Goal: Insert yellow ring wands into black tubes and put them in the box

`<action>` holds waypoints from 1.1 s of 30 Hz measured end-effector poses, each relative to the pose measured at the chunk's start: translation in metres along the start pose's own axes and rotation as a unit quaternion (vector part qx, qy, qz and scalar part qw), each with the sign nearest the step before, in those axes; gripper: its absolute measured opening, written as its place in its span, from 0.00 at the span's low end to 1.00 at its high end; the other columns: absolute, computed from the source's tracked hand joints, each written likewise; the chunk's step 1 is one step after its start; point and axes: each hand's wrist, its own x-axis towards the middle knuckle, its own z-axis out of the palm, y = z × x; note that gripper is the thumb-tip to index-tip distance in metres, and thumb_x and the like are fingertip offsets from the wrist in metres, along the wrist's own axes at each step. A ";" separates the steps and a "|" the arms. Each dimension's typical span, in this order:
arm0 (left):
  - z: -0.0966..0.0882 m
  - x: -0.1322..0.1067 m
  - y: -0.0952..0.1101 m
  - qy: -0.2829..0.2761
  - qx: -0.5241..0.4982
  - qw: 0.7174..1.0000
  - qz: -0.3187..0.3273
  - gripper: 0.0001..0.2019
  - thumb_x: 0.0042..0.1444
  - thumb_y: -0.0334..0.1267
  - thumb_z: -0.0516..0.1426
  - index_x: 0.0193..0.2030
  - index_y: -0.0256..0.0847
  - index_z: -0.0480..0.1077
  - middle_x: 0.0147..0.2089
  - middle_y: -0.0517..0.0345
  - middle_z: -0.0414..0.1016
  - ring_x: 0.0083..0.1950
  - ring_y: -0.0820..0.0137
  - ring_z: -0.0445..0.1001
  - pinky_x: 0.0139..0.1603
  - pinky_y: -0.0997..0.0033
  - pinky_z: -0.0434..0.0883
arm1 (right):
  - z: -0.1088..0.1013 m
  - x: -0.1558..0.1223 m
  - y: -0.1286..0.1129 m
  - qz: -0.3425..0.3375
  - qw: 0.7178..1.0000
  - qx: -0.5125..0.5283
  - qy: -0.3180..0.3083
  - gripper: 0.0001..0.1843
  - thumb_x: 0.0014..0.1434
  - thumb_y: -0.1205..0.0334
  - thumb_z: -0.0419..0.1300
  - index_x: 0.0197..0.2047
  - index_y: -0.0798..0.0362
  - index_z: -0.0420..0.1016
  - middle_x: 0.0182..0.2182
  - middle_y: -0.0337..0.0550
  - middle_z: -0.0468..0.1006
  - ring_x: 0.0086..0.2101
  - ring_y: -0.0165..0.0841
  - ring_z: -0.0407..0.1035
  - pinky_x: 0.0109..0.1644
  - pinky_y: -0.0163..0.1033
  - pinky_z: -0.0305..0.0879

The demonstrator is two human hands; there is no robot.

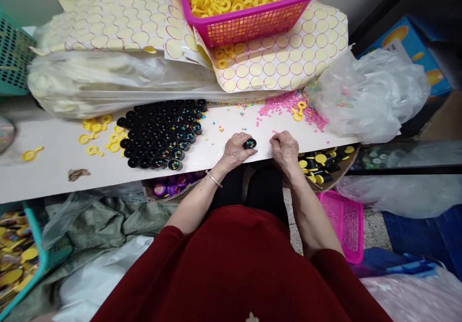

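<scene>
My left hand [235, 149] is wrapped round a small black cup [250, 143] at the front of the white bench; colored beads show inside its mouth. To its right, my right hand [285, 148] is closed with the fingertips pinched together, and whatever they hold is hidden. Left of my hands stands a dense block of black cups [155, 136]. Those along its right side have colored beads in them. Pink beads [285, 104] lie in a spread pile beyond my right hand, with a few multicolored ones scattered nearby.
Behind, a pink basket [252, 21] of yellow ring pieces rests on sheets of round stickers [267, 67]. A plastic bag [375, 91] lies at the right. Loose yellow ring pieces [92, 129] lie at the left. Below the bench edge sits a box of black-and-yellow pieces [321, 165].
</scene>
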 end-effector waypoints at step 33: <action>-0.002 -0.001 0.004 -0.009 0.029 0.999 0.042 0.06 0.47 0.29 0.58 0.34 0.40 0.70 0.33 0.59 0.75 0.37 0.69 0.70 0.42 0.67 0.67 | -0.003 -0.009 -0.067 -0.190 0.968 -0.106 -0.123 0.13 0.60 0.68 0.46 0.37 0.54 0.72 0.30 0.44 0.68 0.30 0.32 0.61 0.32 0.36 0.55</action>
